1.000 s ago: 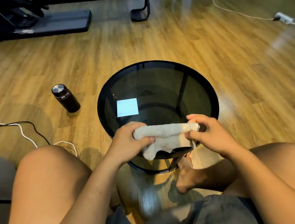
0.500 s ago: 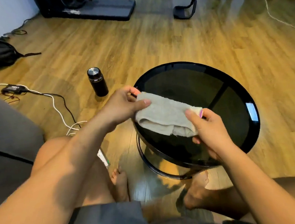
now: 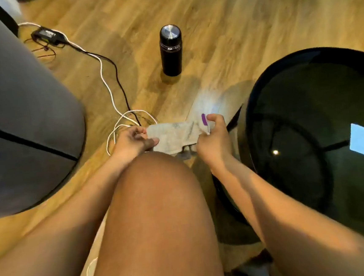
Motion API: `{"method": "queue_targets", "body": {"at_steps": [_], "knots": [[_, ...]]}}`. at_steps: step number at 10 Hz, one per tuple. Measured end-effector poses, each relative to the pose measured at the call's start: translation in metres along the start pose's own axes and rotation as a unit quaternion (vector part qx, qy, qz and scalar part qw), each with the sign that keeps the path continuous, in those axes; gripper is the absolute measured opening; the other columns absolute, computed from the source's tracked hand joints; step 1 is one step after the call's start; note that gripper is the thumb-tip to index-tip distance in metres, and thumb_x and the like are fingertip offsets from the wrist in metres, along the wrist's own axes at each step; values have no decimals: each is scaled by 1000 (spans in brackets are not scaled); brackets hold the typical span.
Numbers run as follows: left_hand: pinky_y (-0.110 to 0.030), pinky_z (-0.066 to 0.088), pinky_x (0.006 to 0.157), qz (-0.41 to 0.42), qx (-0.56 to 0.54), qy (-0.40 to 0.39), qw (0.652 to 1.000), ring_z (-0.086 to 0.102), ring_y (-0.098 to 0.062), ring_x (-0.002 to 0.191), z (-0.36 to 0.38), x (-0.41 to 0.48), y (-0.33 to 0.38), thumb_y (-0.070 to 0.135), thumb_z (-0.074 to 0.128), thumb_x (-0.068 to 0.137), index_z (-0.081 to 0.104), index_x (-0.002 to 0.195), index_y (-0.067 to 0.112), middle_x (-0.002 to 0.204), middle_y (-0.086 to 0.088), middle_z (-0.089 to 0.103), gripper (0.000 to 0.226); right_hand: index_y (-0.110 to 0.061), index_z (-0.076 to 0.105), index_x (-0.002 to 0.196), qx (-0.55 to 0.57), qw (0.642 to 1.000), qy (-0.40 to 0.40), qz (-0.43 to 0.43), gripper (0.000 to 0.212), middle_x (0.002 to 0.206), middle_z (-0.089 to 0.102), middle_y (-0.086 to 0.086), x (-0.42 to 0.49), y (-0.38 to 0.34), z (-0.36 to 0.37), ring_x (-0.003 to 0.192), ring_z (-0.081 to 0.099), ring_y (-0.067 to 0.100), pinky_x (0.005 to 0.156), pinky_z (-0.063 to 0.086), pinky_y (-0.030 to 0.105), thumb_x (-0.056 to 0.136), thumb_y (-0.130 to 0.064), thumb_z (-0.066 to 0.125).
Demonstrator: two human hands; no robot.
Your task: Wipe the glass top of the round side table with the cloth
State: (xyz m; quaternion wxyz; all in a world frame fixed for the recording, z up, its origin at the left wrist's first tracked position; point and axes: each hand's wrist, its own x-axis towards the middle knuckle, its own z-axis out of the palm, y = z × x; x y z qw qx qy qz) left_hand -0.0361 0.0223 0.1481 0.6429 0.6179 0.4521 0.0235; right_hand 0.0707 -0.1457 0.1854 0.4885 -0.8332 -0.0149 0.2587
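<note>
Wood floor (image 3: 243,18) fills most of the view, with a big grey seat (image 3: 20,112) at the left and the round side table at the right, whose dark glass tabletop (image 3: 300,96) shows the reflection of a bright window. Between them rises the person's bare knee (image 3: 155,195). Further away a black bottle (image 3: 170,50) stands upright on the floor, well apart from the table and near some loose cables (image 3: 110,84). The cloth (image 3: 172,136), pale and a little stained, is not on the glass. It is held in the air just beyond the knee, to the left of the table rim, stretched between both hands. The left hand (image 3: 131,142) pinches its left end with the thumb on top. The right hand (image 3: 213,144) pinches the right end, its fingers (image 3: 215,119) curled close to a small purple tag (image 3: 203,119). I judge that the step in hand is preparing the cloth, probably folding or straightening it, so no wiping is happening at this moment. The next move calls for carrying the cloth to the right over the rim, laying it flat on the glass, and pressing it down with one hand to begin the strokes.
</note>
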Motion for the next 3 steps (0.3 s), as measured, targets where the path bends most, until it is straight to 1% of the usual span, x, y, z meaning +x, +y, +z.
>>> {"method": "queue_targets", "body": {"at_steps": [1,2,3], "knots": [[-44,50,77,-3,-28,8,1000,58,-26,74,12,27,-31,-6,75,80,58,92,7,76,-10,59,24,-20,43,131,-45,998,29,36,43,113,61,5,27,21,16,91,55,16,53,36,5,93,0,50],[-41,51,84,-48,-19,39,998,60,-26,95,27,56,-73,2,73,85,56,110,12,105,-10,64,32,-14,38,143,-88,985,37,144,54,137,52,13,50,54,33,119,54,30,88,42,19,92,-12,56],[-31,48,82,-62,-27,69,995,58,-23,102,32,65,-88,6,71,88,52,129,6,114,-10,63,46,-14,39,143,-66,976,34,204,56,140,51,12,54,68,36,123,53,32,91,46,28,91,-16,60]]}}
